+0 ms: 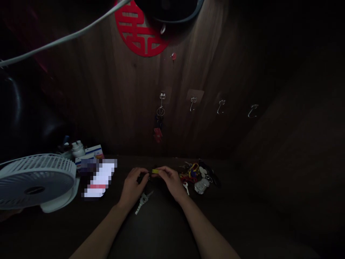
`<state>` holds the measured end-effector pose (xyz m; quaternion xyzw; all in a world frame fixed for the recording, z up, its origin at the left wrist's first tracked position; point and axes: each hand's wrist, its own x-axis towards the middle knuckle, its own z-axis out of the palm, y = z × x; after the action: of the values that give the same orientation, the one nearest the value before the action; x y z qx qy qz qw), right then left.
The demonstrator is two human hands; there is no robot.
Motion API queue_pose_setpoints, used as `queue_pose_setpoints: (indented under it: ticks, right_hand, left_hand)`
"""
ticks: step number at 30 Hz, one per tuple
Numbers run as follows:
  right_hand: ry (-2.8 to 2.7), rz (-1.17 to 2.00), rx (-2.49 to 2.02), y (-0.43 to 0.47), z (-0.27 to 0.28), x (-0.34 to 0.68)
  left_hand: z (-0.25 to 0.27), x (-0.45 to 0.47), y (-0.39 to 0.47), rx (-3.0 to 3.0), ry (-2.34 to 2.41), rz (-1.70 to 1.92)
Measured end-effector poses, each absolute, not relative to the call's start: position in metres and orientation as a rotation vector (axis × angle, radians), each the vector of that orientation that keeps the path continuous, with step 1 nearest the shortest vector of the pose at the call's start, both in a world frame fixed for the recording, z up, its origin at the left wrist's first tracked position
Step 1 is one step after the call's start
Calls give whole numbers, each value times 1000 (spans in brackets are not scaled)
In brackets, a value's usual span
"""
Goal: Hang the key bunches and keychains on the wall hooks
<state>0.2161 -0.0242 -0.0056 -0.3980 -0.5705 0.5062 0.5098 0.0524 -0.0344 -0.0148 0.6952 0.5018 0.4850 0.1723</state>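
My left hand (134, 182) is closed on a dark part of a bunch of keys, with the silver keys (143, 202) just below its fingers. Between thumb and fingers, my right hand (171, 181) pinches a small yellow tag (155, 171). Both hands meet close together over the dark tabletop; what joins the tag and the keys is too dim to make out. Just right of my right hand lies a pile of other keys, with a silver key (185, 187), a grey fob (202, 186) and a yellow-and-blue keychain (193, 170).
Metal hooks (193, 103) line the wooden wall; the leftmost bears a key ring (160, 111) with a red pendant (157, 134). At left stand a white fan (37, 180), small boxes (94, 151) and white bottles (77, 148). A white cable (72, 35) crosses the upper left.
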Motion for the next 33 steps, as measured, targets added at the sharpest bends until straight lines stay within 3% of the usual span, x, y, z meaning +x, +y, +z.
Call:
queue_pose_setpoints:
  ticks: [15, 33]
  right_hand:
    - [-1599, 882, -1032, -29, -2, 214]
    - [-1161, 1330, -972, -26, -1, 207]
  left_hand:
    - [-4, 61, -39, 1570, 1298, 1294]
    - [-1, 70, -39, 1309, 1161, 1178]
